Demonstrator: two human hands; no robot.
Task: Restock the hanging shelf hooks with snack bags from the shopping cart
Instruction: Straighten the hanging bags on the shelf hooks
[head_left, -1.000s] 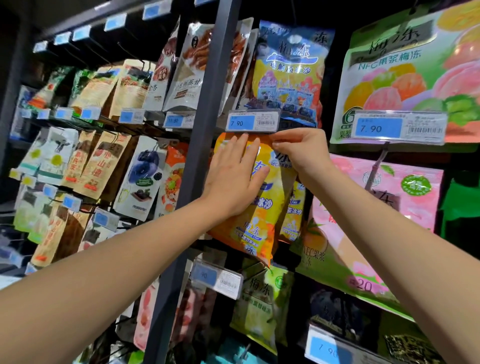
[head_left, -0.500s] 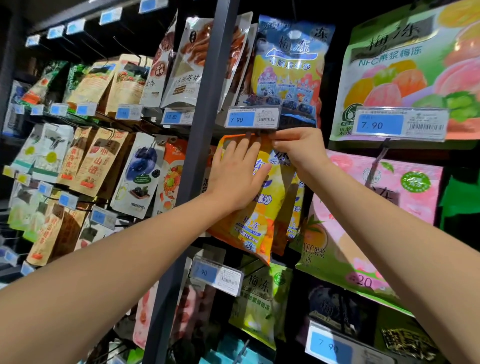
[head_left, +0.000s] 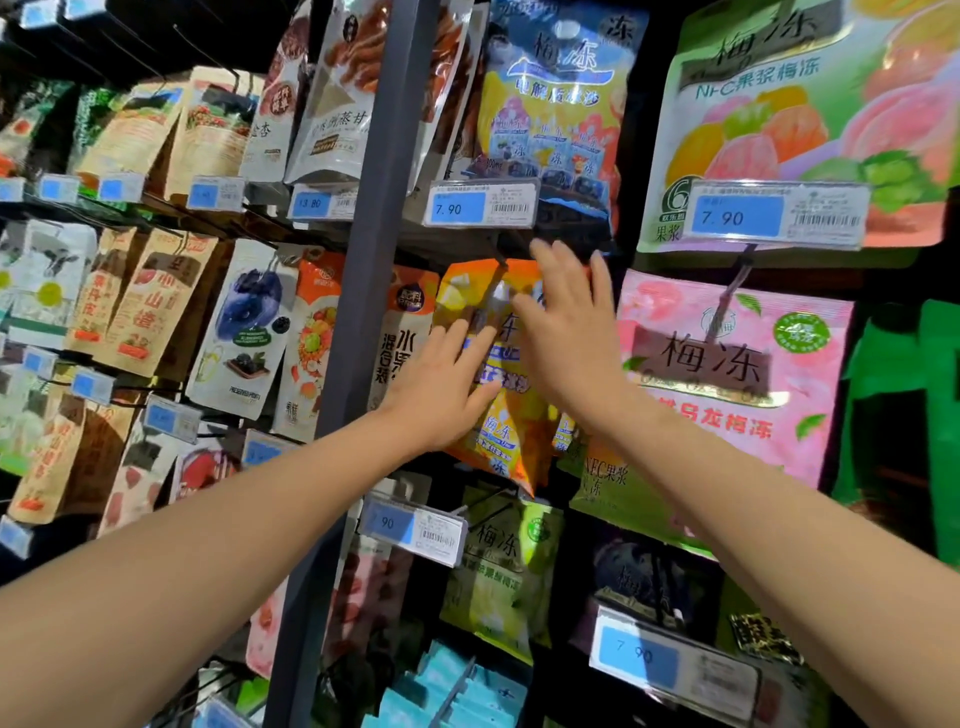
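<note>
far left racks: tan pouches (head_left: 130, 130) hang in rows in the upper left of the frame, with small blue tags under them, all pretty blurry
blueberry bag (head_left: 244, 327): white pouch, left of centre, just beside an orange fruit bag (head_left: 311, 332)
post (head_left: 374, 249): dark upright bar running top to bottom, just left of the action
left hand (head_left: 441, 387): comes in from the lower left and lies flat on the front of the orange snack bag (head_left: 511, 436); its fingers (head_left: 460, 338) are straight and close together, pressing the lower left of the pack and gripping nothing
orange snack bag: centre of the frame, hanging on a dark hook (head_left: 497, 251), top edge right under the 7.90 price tag (head_left: 480, 203). Most of its middle is hidden behind the two hands, and its bottom corner pokes out below the left wrist
right hand (head_left: 569, 338): comes in from the lower right, over the bag's upper right. The fingers (head_left: 558, 275) are spread and straight, tips up near the hook, holding nothing; it's motion-blurred, so I can't tell if it actually touches the pack
blue bag (head_left: 556, 104): hangs above the price tag, top centre
pink bag (head_left: 727, 364): big one just right of the right hand
fruit-print bag (head_left: 805, 93): upper right, with a second tag (head_left: 779, 215) across its bottom
</note>
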